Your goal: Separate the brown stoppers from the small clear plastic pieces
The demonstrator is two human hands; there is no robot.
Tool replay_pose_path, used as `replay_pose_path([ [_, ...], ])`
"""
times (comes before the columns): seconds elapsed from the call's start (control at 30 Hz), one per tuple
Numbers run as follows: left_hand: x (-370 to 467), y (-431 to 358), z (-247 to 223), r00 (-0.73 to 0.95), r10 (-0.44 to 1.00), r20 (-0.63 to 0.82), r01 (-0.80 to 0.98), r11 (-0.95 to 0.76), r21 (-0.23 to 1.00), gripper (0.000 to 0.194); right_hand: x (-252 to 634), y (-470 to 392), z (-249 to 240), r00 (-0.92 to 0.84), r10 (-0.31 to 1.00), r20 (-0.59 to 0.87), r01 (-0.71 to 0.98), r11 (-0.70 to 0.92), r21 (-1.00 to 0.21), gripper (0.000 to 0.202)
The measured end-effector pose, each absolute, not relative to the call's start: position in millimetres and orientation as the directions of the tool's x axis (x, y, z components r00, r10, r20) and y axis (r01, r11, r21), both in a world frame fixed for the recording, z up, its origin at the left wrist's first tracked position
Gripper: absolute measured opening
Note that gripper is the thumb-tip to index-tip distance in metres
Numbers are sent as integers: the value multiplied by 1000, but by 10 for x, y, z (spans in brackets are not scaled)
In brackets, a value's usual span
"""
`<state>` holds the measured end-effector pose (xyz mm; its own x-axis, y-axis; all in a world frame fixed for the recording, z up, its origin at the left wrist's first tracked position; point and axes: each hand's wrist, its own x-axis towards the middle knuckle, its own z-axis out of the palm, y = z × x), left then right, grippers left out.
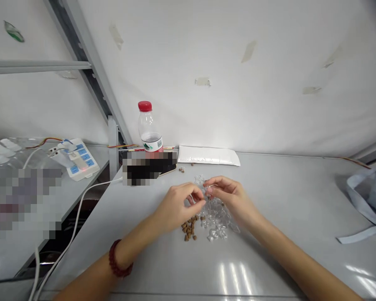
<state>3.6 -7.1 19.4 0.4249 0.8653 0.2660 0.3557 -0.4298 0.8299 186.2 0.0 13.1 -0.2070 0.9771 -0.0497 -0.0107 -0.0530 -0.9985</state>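
Note:
My right hand (233,194) pinches a small clear plastic piece (208,190) between thumb and fingers. Close beside it on the left, my left hand (178,207) has its thumb and index finger brought together; what lies between them, if anything, is too small to make out. Beneath and between both hands spreads a pile of clear plastic pieces (217,215). Several small brown lumps (189,228) lie on the grey table (163,267) below my left hand. A few smaller brown bits (181,169) sit farther back.
A red-capped bottle (147,125) stands at the back left, behind a dark, partly pixelated object (167,167) with a white cable (81,205). A white padded packet (208,155) lies along the wall. On the left table is a power strip (83,159); a blue-grey strap (360,200) is at right.

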Motion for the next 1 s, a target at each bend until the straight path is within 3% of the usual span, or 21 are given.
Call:
replay_pose_path([
  [0.23, 37, -69, 170, 358, 793, 494, 347, -603, 718, 10, 1784, -71, 141, -216, 961, -172, -161, -209, -965, 17],
  [1.0, 40, -148, 161, 424, 678, 601, 289, -730, 619, 19, 1820, -83, 79, -218, 975, -51, -336, -124, -934, 9],
])
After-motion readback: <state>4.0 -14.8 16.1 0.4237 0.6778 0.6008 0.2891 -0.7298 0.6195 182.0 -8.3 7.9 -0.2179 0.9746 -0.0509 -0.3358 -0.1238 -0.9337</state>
